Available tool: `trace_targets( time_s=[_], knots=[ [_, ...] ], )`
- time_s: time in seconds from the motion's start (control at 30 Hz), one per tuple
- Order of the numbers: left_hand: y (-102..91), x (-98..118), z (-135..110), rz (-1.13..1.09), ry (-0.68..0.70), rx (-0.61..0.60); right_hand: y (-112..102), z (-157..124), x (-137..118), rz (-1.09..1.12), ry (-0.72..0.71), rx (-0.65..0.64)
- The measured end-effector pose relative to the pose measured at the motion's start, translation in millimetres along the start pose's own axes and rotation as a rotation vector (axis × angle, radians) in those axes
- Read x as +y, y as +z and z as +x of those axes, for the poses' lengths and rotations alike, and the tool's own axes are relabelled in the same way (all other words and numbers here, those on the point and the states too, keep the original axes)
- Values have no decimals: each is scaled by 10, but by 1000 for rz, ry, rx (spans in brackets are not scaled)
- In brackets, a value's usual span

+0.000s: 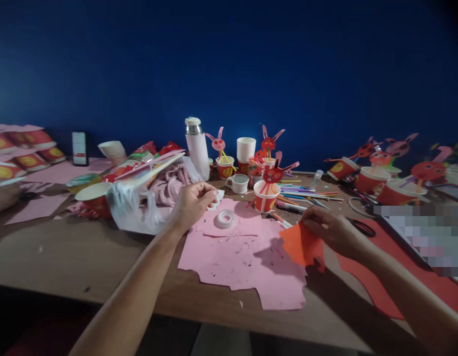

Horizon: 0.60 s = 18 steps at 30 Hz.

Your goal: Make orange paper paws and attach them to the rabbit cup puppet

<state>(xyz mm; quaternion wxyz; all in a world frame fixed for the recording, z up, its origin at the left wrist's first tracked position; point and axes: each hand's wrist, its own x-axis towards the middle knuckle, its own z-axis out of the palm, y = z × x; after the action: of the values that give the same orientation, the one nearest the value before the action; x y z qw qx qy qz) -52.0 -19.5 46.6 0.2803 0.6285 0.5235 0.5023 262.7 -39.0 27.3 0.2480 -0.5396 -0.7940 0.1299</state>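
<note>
My left hand (194,205) is closed, with thumb and fingertips pinching a small white piece of paper (218,197) above the far edge of a pink sheet (221,264). The sheet has ragged edges and is strewn with dark scraps. Just below that hand, a roll of clear tape (226,226) lies flat on the pink paper. My right hand (331,227) grips the top of an orange-red piece of paper (299,244), which hangs over the sheet's right side and casts a shadow.
Paper cups with rabbit-faced figures (266,195) stand behind the sheet, near pencils (306,193) and a white cup (238,184). A plastic bag (130,210) and thermos (198,153) are left of them. Red paper (377,277) lies right. Another person's hand (4,195) shows far left.
</note>
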Motion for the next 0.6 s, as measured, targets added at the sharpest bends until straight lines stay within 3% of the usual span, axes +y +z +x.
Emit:
trace_targets(
  time_s=[0.13,0.27,0.4,0.6],
  knots=[
    [-105,-48,-71,467,-11,-99,251,127,-184,116,-52,-40],
    [-125,-122,-173,849,-17,-190,373,104,-76,157,-9,-72],
    [-73,-208,-269,1007,-23,-319,277,66,96,118,-37,-77],
    [-14,-258,-289,1061,-74,-330,51,87,198,-43,-63,-25]
  ],
)
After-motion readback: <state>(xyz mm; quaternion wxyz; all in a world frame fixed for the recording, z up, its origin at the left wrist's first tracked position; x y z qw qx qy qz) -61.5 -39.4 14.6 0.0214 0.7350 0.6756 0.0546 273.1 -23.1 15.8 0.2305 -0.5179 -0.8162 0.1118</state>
